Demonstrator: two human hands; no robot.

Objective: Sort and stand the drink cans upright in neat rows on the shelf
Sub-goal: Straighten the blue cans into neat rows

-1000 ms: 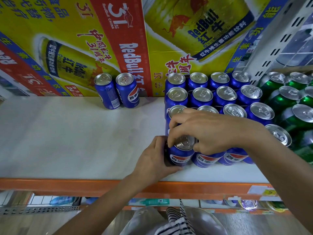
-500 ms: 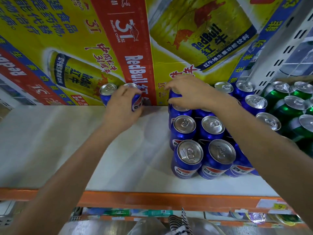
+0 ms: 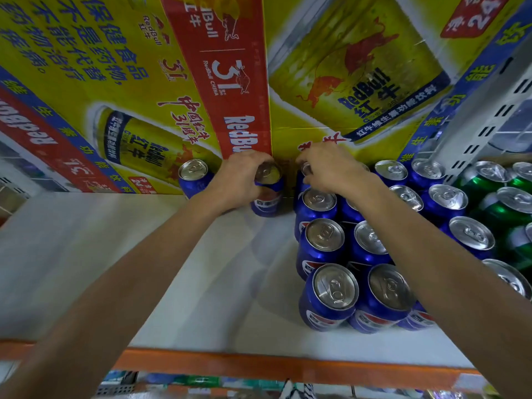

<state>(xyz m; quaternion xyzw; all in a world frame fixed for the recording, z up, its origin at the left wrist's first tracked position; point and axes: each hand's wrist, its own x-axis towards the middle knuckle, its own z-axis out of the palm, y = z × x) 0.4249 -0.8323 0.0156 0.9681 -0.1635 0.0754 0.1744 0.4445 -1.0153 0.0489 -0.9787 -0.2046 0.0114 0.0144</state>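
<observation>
Several blue cola cans (image 3: 324,246) stand upright in rows on the right half of the white shelf (image 3: 144,254). My left hand (image 3: 239,177) grips a blue can (image 3: 267,197) at the back of the shelf, just left of the rows. Another blue can (image 3: 194,175) stands alone to its left against the cartons. My right hand (image 3: 331,168) rests with curled fingers on the top of the back-left can of the rows, which it mostly hides.
Yellow and red energy-drink cartons (image 3: 201,82) form a wall behind the cans. Green cans (image 3: 506,203) stand at the far right beside a grey perforated upright (image 3: 483,110). The shelf has an orange front edge (image 3: 259,367).
My left hand has slid its can rightward, away from the lone can and close to the rows. My right hand stays at the back-left can of the rows.
</observation>
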